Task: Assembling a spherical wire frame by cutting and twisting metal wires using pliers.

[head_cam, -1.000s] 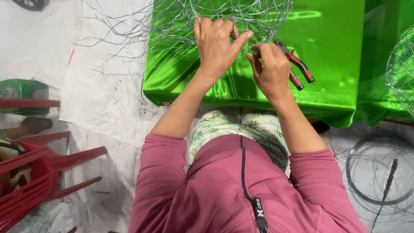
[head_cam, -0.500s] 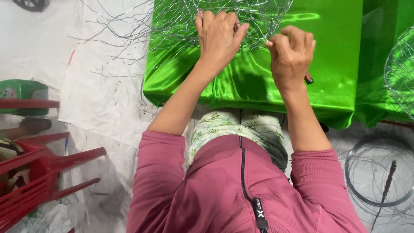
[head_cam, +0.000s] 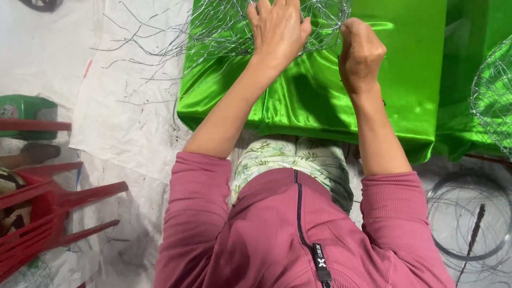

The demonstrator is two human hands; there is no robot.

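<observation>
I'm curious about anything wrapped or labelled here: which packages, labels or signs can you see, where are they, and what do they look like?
Wrapped block: under both hands, box-shaped, covered in shiny green cloth.
Zip tag: on the maroon top, small black strip with white marking.
Green container: far left, partly hidden, small pale label.
No signs or screens.

White woven plastic sheeting (head_cam: 122, 112) covers the floor, creased and marked. Red plastic chair (head_cam: 48, 208) lies tipped at left. Green plastic container (head_cam: 24, 109) just beyond it. Coiled grey wire (head_cam: 469, 224) on the floor, right. Even, soft light.
</observation>
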